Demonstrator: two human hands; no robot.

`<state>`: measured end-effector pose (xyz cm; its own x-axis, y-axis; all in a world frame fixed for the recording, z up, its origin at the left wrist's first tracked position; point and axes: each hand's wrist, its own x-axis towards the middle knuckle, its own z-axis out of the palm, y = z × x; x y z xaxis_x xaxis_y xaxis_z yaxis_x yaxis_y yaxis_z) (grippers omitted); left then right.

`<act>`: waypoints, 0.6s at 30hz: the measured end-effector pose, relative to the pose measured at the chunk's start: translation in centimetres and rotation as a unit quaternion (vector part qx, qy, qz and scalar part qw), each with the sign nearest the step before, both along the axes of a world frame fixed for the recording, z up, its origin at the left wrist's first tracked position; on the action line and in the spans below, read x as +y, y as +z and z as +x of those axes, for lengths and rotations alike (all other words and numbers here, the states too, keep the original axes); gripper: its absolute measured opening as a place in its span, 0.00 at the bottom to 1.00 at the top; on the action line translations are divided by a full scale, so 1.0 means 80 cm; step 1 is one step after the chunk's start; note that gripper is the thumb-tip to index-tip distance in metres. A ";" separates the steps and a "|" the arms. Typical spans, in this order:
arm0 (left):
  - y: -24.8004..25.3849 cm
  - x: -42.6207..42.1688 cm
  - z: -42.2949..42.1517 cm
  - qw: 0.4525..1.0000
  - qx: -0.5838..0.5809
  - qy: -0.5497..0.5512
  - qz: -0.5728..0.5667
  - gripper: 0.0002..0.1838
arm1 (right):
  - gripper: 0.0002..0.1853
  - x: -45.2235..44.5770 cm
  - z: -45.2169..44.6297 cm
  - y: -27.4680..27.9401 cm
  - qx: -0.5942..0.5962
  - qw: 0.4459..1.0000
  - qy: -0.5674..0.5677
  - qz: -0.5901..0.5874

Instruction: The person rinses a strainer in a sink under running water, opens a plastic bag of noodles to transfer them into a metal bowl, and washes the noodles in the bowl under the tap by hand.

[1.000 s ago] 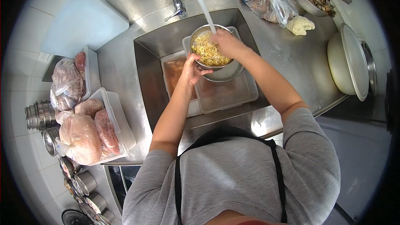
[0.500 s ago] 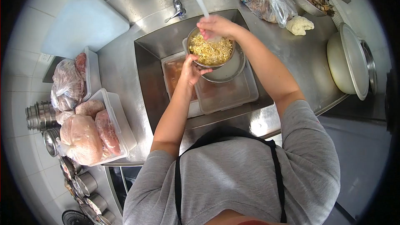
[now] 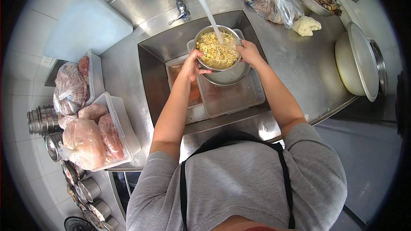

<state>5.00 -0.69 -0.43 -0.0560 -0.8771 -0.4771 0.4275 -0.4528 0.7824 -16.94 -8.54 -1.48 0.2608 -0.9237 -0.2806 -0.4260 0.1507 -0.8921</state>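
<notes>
A round metal bowl [image 3: 205, 61] full of yellow-white bean sprouts [image 3: 216, 49] is held over the sink [image 3: 156, 45]. My left hand [image 3: 192, 65] grips its left rim, thumb on the edge and fingers under the side. On the opposite side my right hand [image 3: 249, 53] is closed on the rim. Water from the faucet [image 3: 180, 6] pours straight onto the sprouts. Below the bowl is a second metal bowl [image 3: 233, 77] with cloudy liquid, above a translucent plastic container [image 3: 231, 102].
Left are plastic tubs [image 3: 128, 137] of bagged meat [image 3: 83, 143] and a pale blue cutting board [image 3: 92, 25]. On the right counter lie a knotted plastic bag [image 3: 274, 4], a cream-coloured lump [image 3: 306, 25], a colander [image 3: 310, 0] of shrimp-like pieces and a large tilted basin [image 3: 351, 64].
My right hand has moved from under the water stream to the bowl's right rim and taken hold of it. The bowl has shifted slightly right, and water now falls directly into it.
</notes>
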 end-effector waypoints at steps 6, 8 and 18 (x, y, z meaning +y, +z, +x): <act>-0.009 -0.010 -0.038 0.817 -0.544 0.000 -0.190 0.47 | 0.13 0.009 -0.021 -0.023 0.001 0.993 -0.116 -0.004; 0.006 0.003 -0.054 0.690 -0.701 -0.056 -0.174 0.49 | 0.12 0.008 -0.028 -0.031 -0.009 0.989 -0.148 -0.011; 0.011 -0.007 0.015 0.984 -0.104 -0.125 0.076 0.44 | 0.14 0.027 -0.014 0.024 0.072 0.994 -0.072 -0.047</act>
<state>6.22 -1.24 0.47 -0.1473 -0.7658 -0.6260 0.1262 -0.6423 0.7560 -18.02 -6.37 0.44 0.0871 -0.9723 -0.2171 -0.5303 0.1392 -0.8363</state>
